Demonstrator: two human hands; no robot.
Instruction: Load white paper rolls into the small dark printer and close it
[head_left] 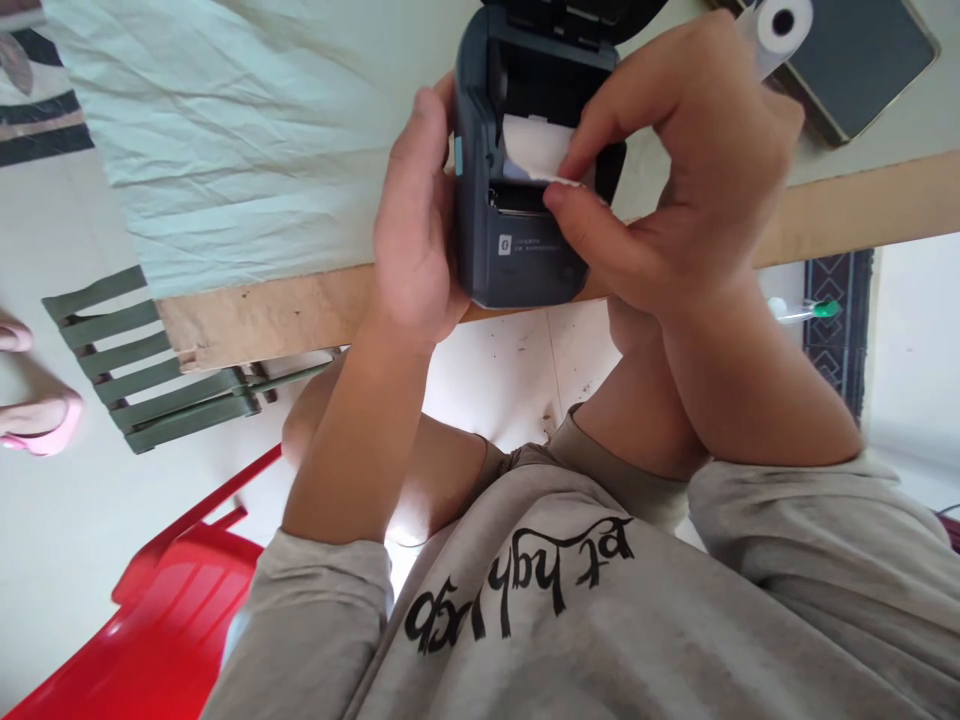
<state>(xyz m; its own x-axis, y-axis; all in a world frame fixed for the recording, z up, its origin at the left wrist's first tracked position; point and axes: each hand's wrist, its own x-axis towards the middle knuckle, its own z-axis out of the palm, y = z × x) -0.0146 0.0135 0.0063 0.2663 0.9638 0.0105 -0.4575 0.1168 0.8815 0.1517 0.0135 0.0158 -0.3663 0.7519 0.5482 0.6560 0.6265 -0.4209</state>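
A dark portable label printer [480, 270] is held up over the table's near edge, its black lid [585, 15] swung back. My left hand [416, 220] is wrapped around the printer's left side, thumb along the casing. Inside the bay lies white paper [536, 145], its loose edge lifted toward the front slot. Between thumb and index finger my right hand [660, 170] pinches that paper edge. The rest of the paper, down in the bay, is partly hidden by the fingers.
At the upper right a white paper roll [782, 25] stands beside a dark flat device [870, 65]. A pale cloth [225, 150] covers the table with a wooden edge [270, 310]. A green slatted stool [150, 370] and a red chair [165, 620] are at the left.
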